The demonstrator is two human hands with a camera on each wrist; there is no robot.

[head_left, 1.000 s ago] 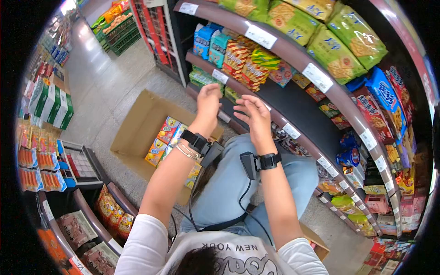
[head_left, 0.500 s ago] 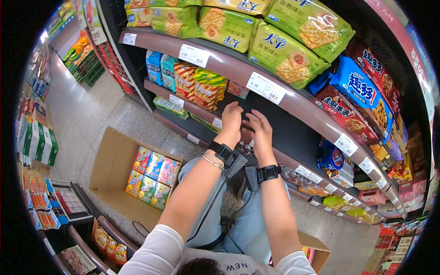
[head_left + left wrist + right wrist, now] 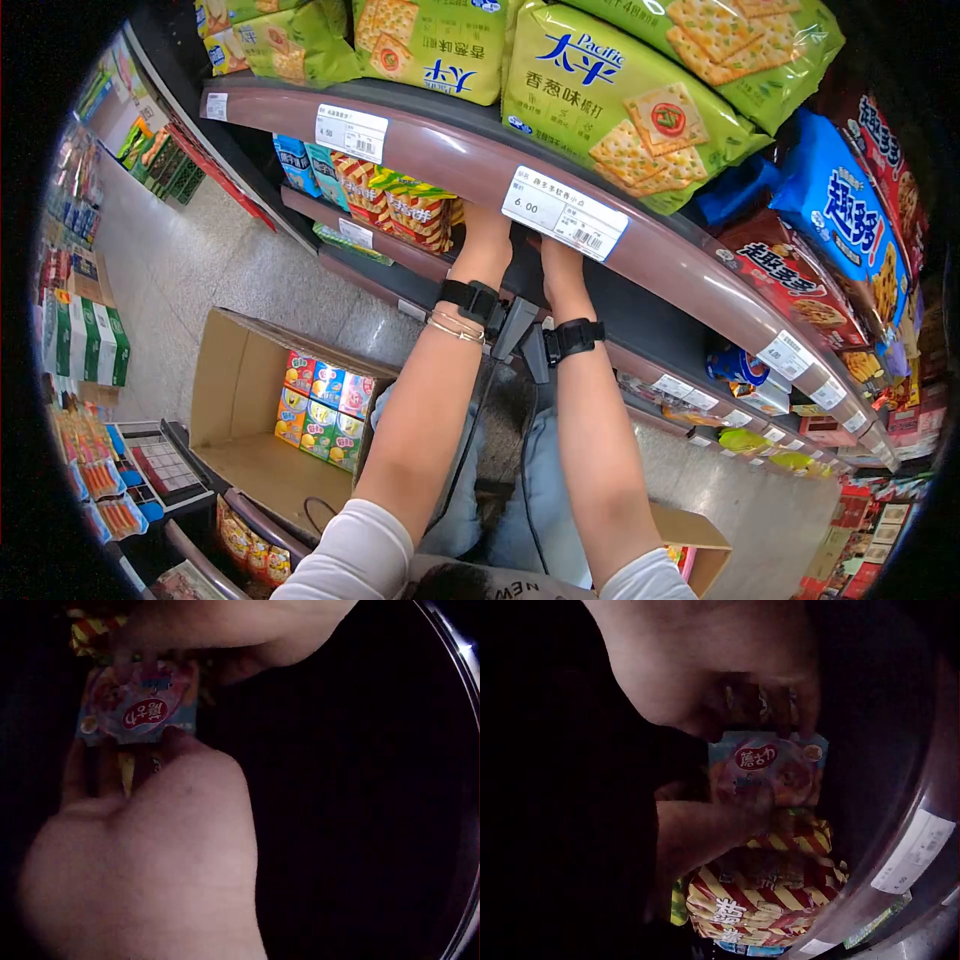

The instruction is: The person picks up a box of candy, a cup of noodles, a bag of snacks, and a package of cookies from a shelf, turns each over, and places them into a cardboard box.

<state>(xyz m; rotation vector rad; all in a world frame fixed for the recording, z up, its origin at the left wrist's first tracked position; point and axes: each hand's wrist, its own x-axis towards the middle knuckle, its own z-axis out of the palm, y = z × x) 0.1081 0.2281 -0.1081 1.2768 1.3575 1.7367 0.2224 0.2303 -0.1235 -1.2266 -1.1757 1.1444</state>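
Both hands reach under a shelf edge into the lower shelf, and the head view hides their fingers. Between them in the left wrist view is a small pink-and-blue snack box (image 3: 139,705). My left hand (image 3: 232,637) holds its upper edge there, while my right hand (image 3: 157,832) grips the opposite edge with thumb and fingers. From the right wrist view, the right hand (image 3: 712,660) has curled fingers at the snack box (image 3: 769,769), and the left hand (image 3: 712,829) lies along its other side. Red-and-yellow striped snack packs (image 3: 765,892) stand beside the left hand.
A price-tagged shelf edge (image 3: 420,150) crosses above the hands, with green cracker packs (image 3: 620,110) on top. Blue and red cookie packs (image 3: 850,220) sit further right. On the floor at left, an open cardboard box (image 3: 235,400) contains small colourful snack boxes (image 3: 325,405).
The hands have moved forward from in front of the shelves to inside the lower shelf, and now hold the snack box. The head view has come closer to the shelves.
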